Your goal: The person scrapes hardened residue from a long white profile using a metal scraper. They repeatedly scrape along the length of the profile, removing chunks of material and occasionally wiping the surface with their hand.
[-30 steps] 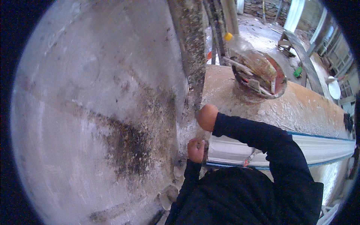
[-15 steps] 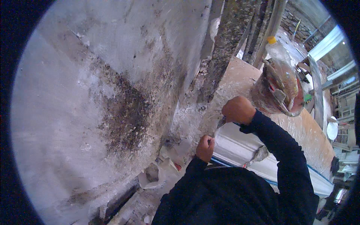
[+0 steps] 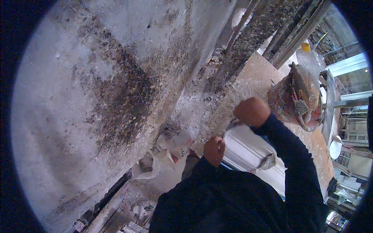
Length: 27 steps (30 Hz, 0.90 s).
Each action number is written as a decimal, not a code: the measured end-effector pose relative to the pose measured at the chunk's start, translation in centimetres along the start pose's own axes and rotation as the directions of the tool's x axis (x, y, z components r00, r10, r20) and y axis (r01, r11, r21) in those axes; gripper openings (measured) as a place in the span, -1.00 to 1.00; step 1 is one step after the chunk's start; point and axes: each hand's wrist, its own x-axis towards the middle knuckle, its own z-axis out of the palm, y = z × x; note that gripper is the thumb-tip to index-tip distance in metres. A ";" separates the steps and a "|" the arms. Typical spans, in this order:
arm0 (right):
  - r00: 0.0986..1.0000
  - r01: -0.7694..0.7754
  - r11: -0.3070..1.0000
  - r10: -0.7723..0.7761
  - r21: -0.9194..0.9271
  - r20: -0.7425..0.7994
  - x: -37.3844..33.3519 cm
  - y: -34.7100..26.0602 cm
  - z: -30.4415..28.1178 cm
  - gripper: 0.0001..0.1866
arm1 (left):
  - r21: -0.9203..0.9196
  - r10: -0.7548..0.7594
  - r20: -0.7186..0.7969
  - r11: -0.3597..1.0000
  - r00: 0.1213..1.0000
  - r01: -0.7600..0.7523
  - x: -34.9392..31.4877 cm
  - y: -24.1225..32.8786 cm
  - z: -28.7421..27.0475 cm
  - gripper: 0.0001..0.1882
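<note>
My right hand [image 3: 252, 112] is closed above the upper end of a long white ribbed moulding [image 3: 248, 145]. A thin greyish bit shows under its fingers, too blurred to name. Lower and to the left, my left hand [image 3: 214, 150] is also closed, thumb against fingers, beside the moulding's left end. Whatever it grips is hidden. A crumpled grey clump [image 3: 267, 162] lies on the moulding, between my left hand and my right forearm.
A stained wall [image 3: 77, 97] fills the left. Pale rubble and crumpled white sacking [image 3: 173, 155] lie at its foot. A dirty bucket [image 3: 278, 93] holding a yellow-capped clear bottle [image 3: 309, 64] stands on a plaster-spattered board [image 3: 258, 72]. A timber post [image 3: 268, 23] rises behind.
The view has shifted, so the bucket sits farther right. A pale strip seen between my hands before is now hard to make out. Both hands remain closed near the moulding's end.
</note>
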 end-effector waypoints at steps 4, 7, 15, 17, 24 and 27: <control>0.989 -0.049 0.999 0.050 -0.011 0.139 0.7 0.8 -4.0 -0.76 | -0.002 -0.091 0.069 0.996 0.993 0.091 0.1 0.1 -0.8 -0.84; 0.985 -0.043 0.999 0.044 -0.010 0.164 1.1 1.0 -2.9 -0.71 | -0.016 -0.064 0.065 0.998 0.996 0.065 0.1 -0.2 -0.5 -0.83; 0.991 0.052 0.999 -0.052 0.000 0.121 2.1 1.9 -3.1 -0.78 | 0.002 -0.044 0.056 0.999 0.997 0.044 0.0 -0.4 -0.5 -0.81; 0.987 0.057 0.998 -0.061 0.029 0.150 2.5 2.1 0.8 -0.75 | -0.005 -0.021 0.096 1.000 0.995 0.022 0.1 -0.1 -0.7 -0.81; 0.984 0.171 0.975 -0.162 0.143 -0.073 1.3 3.9 2.7 -0.75 | 0.054 0.010 0.067 0.998 0.998 -0.014 -0.4 -0.9 0.0 -0.80; 0.952 -0.057 0.997 0.037 0.059 0.303 2.8 2.2 0.9 -0.64 | 0.026 -0.064 0.170 0.998 0.983 0.060 0.5 0.1 -0.9 -0.80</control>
